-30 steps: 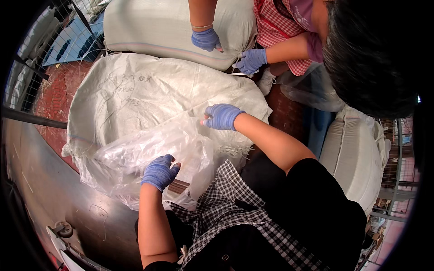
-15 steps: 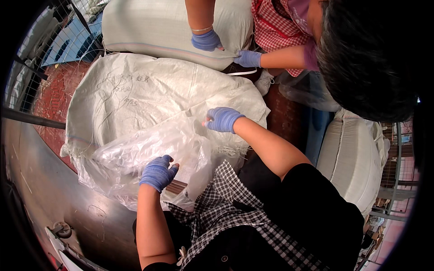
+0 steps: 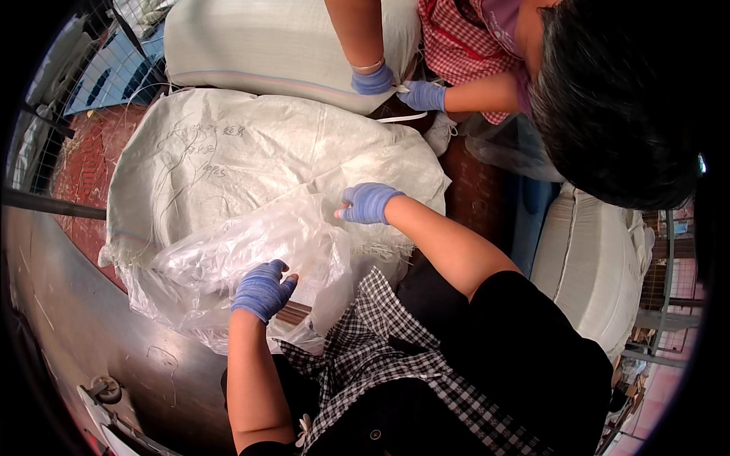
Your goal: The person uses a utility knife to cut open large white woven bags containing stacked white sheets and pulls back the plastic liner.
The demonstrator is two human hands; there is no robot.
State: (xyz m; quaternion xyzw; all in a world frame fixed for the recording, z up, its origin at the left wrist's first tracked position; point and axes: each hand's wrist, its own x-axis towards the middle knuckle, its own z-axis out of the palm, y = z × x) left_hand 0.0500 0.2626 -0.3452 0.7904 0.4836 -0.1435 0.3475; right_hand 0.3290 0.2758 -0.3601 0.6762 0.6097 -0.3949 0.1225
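A large white woven sack (image 3: 251,163) with handwriting on it lies in front of me, and a crumpled clear plastic bag (image 3: 220,251) spills from its near end. My left hand (image 3: 262,291), in a blue wrap, is closed on the near part of the plastic bag. My right hand (image 3: 369,204), wrapped the same way, has its fingers curled at the bag's upper right edge, pinching the film. Brown, flat-edged pieces (image 3: 293,312) show inside the bag, beside my left hand.
Across from me, a person in a red checked apron (image 3: 471,57) grips the corner of another full woven sack (image 3: 281,53) with both blue-wrapped hands. A stuffed sack (image 3: 593,258) stands at my right. Metal sheeting (image 3: 99,304) and a wheel (image 3: 106,390) lie at lower left.
The other person's left-side hand has moved right and down to meet their other hand at the sack's corner. My hands have barely moved; the view shifted slightly.
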